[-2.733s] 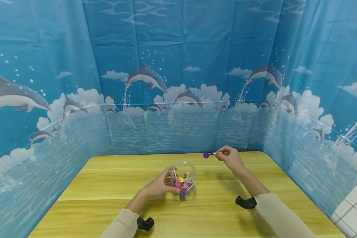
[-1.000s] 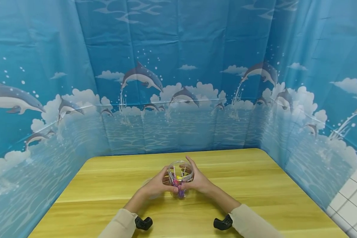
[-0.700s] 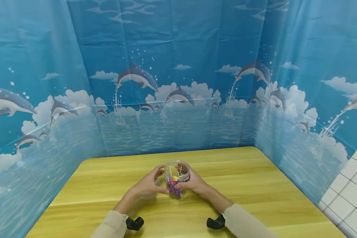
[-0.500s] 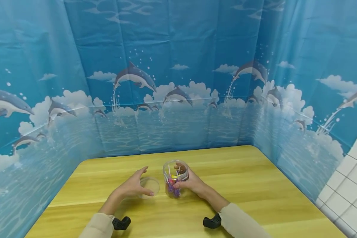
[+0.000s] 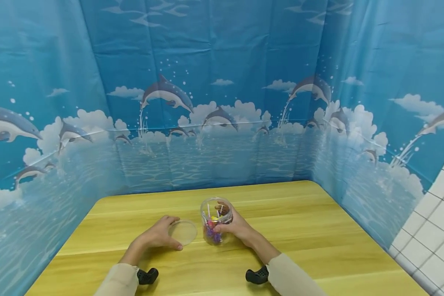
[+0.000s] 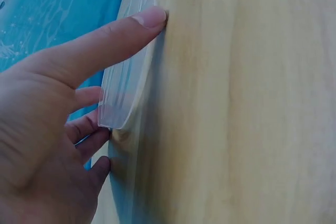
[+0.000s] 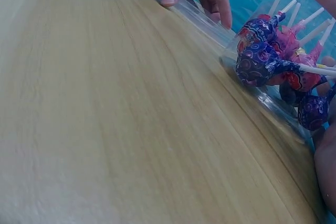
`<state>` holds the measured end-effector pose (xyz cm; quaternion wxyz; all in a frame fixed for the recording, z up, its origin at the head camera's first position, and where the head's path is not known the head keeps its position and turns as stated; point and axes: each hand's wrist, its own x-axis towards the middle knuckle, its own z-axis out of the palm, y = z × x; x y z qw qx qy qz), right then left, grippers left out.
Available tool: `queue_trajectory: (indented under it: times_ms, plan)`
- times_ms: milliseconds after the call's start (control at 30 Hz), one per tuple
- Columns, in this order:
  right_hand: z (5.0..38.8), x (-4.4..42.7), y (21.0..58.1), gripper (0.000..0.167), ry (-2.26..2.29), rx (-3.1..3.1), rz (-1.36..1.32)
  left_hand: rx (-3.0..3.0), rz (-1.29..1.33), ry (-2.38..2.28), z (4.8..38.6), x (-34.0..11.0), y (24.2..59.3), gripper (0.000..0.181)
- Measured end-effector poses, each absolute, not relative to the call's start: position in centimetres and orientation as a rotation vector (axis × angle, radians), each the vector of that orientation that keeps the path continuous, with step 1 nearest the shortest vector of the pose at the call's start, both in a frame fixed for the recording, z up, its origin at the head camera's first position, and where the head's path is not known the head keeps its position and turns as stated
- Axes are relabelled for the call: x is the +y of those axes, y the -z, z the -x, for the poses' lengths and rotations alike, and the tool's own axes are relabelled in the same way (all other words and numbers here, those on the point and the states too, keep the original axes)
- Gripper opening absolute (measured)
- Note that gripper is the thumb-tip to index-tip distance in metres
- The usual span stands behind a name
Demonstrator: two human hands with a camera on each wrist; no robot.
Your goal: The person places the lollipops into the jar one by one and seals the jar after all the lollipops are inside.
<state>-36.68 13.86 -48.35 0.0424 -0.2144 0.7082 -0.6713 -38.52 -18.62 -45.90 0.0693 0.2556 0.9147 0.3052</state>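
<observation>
A round clear plastic lid (image 5: 186, 233) lies flat on the yellow table. My left hand (image 5: 156, 235) spans its left side, thumb at the near rim and fingers at the far rim; in the left wrist view the thumb passes over the lid (image 6: 126, 93) and fingertips meet its edge. To the right, my right hand (image 5: 238, 227) holds a clear open-topped jar (image 5: 205, 231) round its right side. Several lollipops (image 7: 258, 62) in purple and pink wrappers sit in the jar, white sticks pointing up. Part of my right hand's fingers shows through the jar wall.
The yellow wood-grain table (image 5: 299, 246) reaches to a blue dolphin-print curtain (image 5: 222, 156) at the back and sides. White tiles (image 5: 429, 222) show beyond the right edge. Black wrist mounts (image 5: 257, 275) sit at both sleeves.
The right hand put its purple lollipop into the jar and took hold of the jar's right side. My left hand let go of the jar and moved left onto the lid.
</observation>
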Motion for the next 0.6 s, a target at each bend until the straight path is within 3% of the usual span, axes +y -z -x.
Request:
queue_trajectory:
  times_ms: [400,600]
  plan:
    - [36.3,13.9,48.7,0.088,2.051,2.175,0.634,2.585,-0.851,-1.295,38.5,-16.7,42.4,0.101]
    - [36.7,13.8,48.5,0.089,2.047,2.180,0.647,2.376,-0.894,-1.624,38.8,-15.1,40.0,0.088]
